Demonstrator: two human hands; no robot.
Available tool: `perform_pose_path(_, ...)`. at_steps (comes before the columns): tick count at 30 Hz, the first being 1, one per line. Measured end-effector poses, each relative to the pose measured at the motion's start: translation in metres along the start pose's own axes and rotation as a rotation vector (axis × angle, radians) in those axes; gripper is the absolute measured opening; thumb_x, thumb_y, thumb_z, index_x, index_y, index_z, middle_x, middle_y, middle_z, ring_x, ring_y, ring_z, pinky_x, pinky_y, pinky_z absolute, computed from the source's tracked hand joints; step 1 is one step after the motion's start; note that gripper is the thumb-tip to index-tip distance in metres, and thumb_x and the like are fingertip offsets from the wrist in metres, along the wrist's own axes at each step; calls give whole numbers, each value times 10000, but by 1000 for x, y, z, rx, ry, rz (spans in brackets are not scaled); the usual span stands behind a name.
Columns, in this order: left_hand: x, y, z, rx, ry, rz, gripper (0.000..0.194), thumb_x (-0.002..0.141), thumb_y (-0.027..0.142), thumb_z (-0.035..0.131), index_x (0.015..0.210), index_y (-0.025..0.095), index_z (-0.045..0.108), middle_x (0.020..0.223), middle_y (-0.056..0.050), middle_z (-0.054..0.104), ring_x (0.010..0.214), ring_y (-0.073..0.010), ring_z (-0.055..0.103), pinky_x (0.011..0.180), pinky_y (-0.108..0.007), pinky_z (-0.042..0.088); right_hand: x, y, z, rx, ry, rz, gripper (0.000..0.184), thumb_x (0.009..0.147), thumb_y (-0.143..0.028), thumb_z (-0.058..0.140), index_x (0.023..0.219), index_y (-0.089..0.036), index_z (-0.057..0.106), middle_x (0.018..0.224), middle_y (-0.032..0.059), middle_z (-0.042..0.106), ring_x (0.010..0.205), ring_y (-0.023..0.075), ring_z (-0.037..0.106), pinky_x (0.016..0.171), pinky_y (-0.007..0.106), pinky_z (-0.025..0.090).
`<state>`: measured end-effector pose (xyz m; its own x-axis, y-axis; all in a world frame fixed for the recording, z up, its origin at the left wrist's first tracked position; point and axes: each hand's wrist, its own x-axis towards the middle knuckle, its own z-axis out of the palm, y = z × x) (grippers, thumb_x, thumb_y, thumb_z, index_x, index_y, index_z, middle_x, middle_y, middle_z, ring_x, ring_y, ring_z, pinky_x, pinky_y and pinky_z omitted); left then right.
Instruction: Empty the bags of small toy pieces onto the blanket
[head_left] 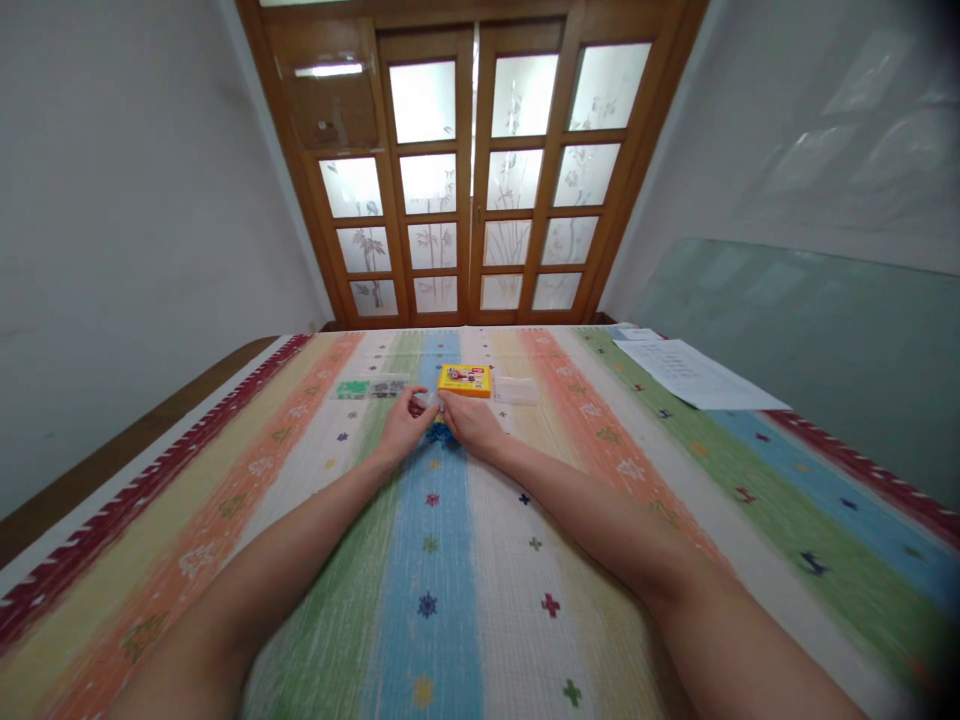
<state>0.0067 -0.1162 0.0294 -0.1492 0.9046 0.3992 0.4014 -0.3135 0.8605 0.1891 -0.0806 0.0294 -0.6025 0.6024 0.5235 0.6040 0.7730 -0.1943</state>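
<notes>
My left hand (pixel 406 421) and my right hand (pixel 469 421) meet over the striped cloth (pixel 480 560), fingertips pinched together on a small clear plastic bag (pixel 429 400). Blue pieces (pixel 441 436) lie on the cloth between the two hands. Just beyond the fingers sits a small yellow box (pixel 465 380). Left of it lies a clear packet with green and dark small parts (pixel 369 388). Right of the box lies another clear packet (pixel 516 390).
White printed sheets of paper (pixel 694 373) lie at the far right of the cloth. A glass pane (pixel 810 330) leans against the right wall. Wooden doors with frosted panes (pixel 472 170) stand behind. The surface's left edge (pixel 112 460) borders a white wall.
</notes>
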Motion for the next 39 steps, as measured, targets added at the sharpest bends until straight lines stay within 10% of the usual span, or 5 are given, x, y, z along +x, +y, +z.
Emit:
perform_pose_path(15, -8, 8, -3, -212, -146, 27, 479, 828, 221, 613, 1307, 210, 633, 1180, -64, 711, 862, -151, 671, 837, -311, 564, -3, 15, -13, 116, 142, 93, 381, 1071, -267, 369, 1400, -186, 542, 1348, 136, 683, 1176, 251, 680, 1001, 371, 529)
perform_pose_path(22, -9, 9, -15, 42, -119, 235, 373, 787, 76, 503, 1056, 226, 712, 1420, -64, 649, 1298, -241, 606, 1108, -453, 480, -5, 23, -11, 167, 229, 141, 347, 1038, -247, 382, 1331, -200, 562, 1294, 114, 711, 1082, 240, 706, 953, 356, 545)
perform_pose_path(39, -10, 24, -33, 377, -118, 495, 370, 825, 11, 478, 947, 247, 736, 1387, -50, 677, 1272, -233, 621, 1143, -465, 452, -9, 21, -17, 169, 212, 119, 341, 974, -194, 346, 1228, -196, 573, 1117, 111, 732, 927, 261, 686, 861, 358, 532)
